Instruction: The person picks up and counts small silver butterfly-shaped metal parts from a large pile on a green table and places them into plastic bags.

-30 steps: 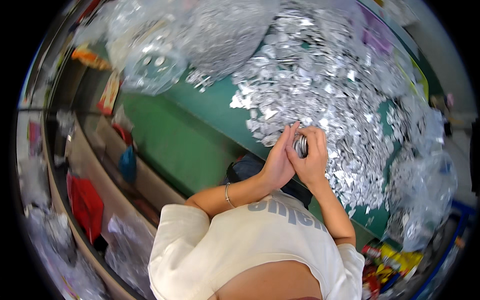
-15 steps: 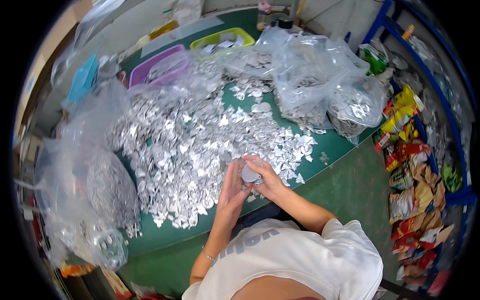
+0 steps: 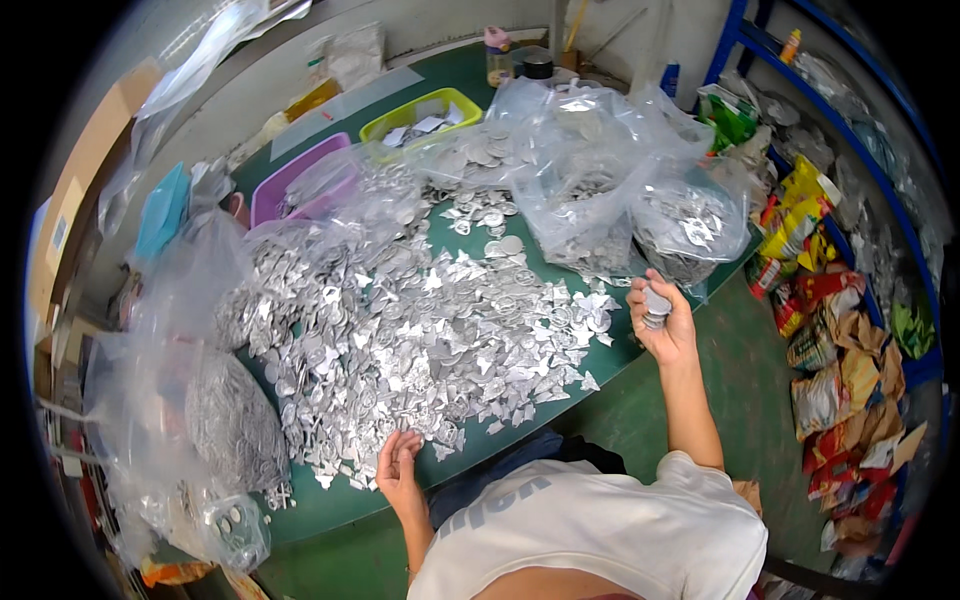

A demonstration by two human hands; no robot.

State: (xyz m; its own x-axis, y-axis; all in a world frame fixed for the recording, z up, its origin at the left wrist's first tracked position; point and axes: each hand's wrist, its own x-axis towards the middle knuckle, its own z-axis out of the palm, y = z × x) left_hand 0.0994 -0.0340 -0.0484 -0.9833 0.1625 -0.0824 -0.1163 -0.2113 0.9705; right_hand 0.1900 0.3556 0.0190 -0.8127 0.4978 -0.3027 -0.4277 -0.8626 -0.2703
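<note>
My right hand [image 3: 672, 330], raised over the right front edge of the table, has its fingers wrapped round a small stack of round silver metal discs [image 3: 655, 303]. My left hand [image 3: 401, 468] rests at the front edge of the pile, fingers loosely bent and apart, with nothing visible in them. A wide heap of flat silver metal pieces [image 3: 430, 340], some round and some irregular, covers the green table [image 3: 330, 510]. Near the right hand stand clear plastic bags [image 3: 690, 215] filled with similar pieces.
A purple basket [image 3: 262, 203] and a yellow-green basket [image 3: 468, 105] stand at the back. On the left sits a large clear bag of silver pieces [image 3: 235, 420]. Blue shelving [image 3: 735, 35] and colourful packets [image 3: 815, 400] line the right side. A bottle [image 3: 498, 60] stands at the back.
My hands, together around the discs before, have parted. The right has moved right and up with the discs; the left has moved down and left to the pile's edge.
</note>
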